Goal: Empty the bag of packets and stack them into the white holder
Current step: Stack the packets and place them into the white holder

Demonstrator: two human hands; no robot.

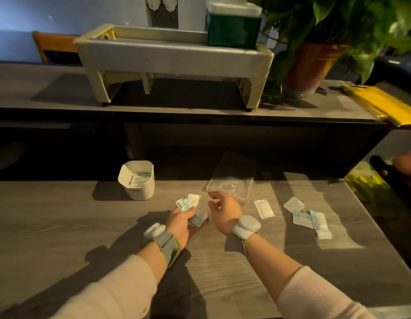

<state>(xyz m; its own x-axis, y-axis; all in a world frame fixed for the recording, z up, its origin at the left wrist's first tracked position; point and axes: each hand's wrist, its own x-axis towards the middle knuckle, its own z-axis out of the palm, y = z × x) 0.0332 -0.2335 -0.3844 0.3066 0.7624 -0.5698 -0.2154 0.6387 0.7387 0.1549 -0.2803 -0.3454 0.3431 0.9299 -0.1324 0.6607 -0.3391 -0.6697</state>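
My left hand (pixel 183 223) grips a bunch of white and pale-teal packets (pixel 192 208) above the middle of the table. My right hand (pixel 224 209) is just to its right, pinching the mouth of a clear zip bag (pixel 232 180) that stands up behind it. The bag looks almost empty. The white holder (pixel 136 180) stands to the left at the table's far edge, with some packets lying inside. More loose packets (pixel 311 218) lie on the table to the right, and a single white packet (pixel 264 208) lies closer to my right wrist.
The wooden table (pixel 84 226) meets a dark raised shelf (pixel 200 113) behind it, carrying a cream stand, a green dispenser (pixel 233 26) and a potted plant (pixel 315 63). Yellow sheets (pixel 384 104) lie at the far right. Another person's hand (pixel 407 166) shows at the right edge.
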